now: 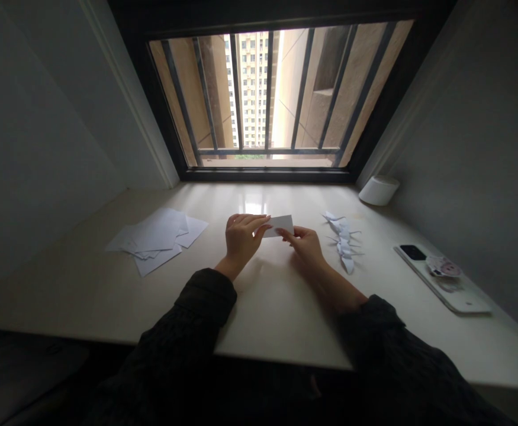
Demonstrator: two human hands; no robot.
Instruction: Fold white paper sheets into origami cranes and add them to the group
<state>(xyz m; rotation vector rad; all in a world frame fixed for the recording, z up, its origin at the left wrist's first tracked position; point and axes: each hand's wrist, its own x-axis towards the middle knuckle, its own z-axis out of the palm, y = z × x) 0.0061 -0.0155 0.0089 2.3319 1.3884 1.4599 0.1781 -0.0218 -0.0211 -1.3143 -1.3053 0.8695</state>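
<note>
A small folded white paper (pixel 280 225) is held just above the pale desk (pixel 267 307) in front of the window. My left hand (pixel 242 238) curls over its left end, fingers closed on it. My right hand (pixel 304 245) pinches its lower right edge. Both arms wear dark sleeves. A loose stack of white paper sheets (pixel 158 238) lies to the left of my hands. Several folded white paper cranes (pixel 343 241) lie close to the right of my right hand.
A white phone (pixel 443 278) with a round patterned grip lies face down at the desk's right. A white round object (pixel 378 190) stands at the back right corner. A barred window (pixel 267 100) fills the wall behind the desk.
</note>
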